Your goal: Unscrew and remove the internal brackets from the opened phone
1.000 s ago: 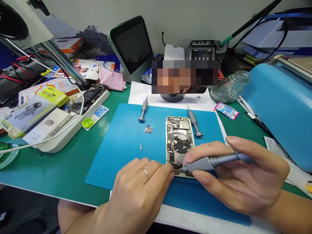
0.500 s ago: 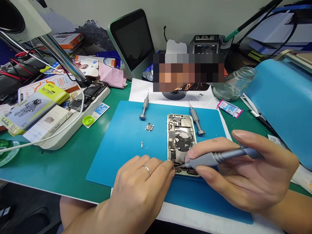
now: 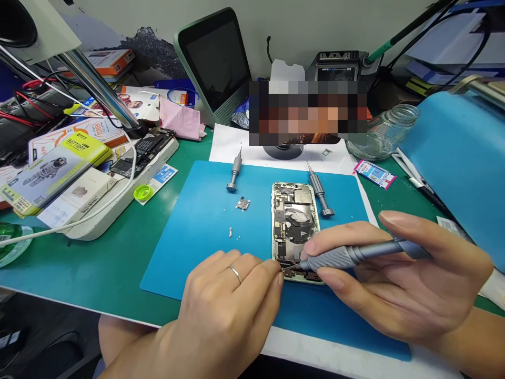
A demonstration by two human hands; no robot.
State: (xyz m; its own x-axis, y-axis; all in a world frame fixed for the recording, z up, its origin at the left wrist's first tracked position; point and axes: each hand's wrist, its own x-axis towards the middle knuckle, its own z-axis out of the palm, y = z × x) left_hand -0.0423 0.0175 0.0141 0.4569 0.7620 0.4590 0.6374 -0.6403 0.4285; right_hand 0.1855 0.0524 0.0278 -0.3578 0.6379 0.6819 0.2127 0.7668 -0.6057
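Note:
An opened phone [image 3: 294,226] lies on the blue mat [image 3: 189,221], its boards and inner parts bare. My right hand [image 3: 410,279] holds a grey precision screwdriver [image 3: 351,257], its thin tip low over the phone's bottom left end. At that same corner is my left hand [image 3: 232,300], with fingers pressed together by the tip; whatever they pinch is hidden. Two more screwdrivers lie on the mat, one screwdriver [image 3: 235,171] at the upper left and another screwdriver [image 3: 321,192] beside the phone. A small metal part [image 3: 243,203] and a tiny bracket [image 3: 231,232] rest left of the phone.
Behind the mat stand a tablet-like display [image 3: 213,63] and a glass jar [image 3: 389,131]. At left are a lamp post [image 3: 102,95], battery boxes [image 3: 59,168], and a white power strip [image 3: 98,216] with another opened phone [image 3: 142,150] on it.
The camera view has shifted slightly. Both hands and the screwdriver keep nearly the same place over the phone's bottom end.

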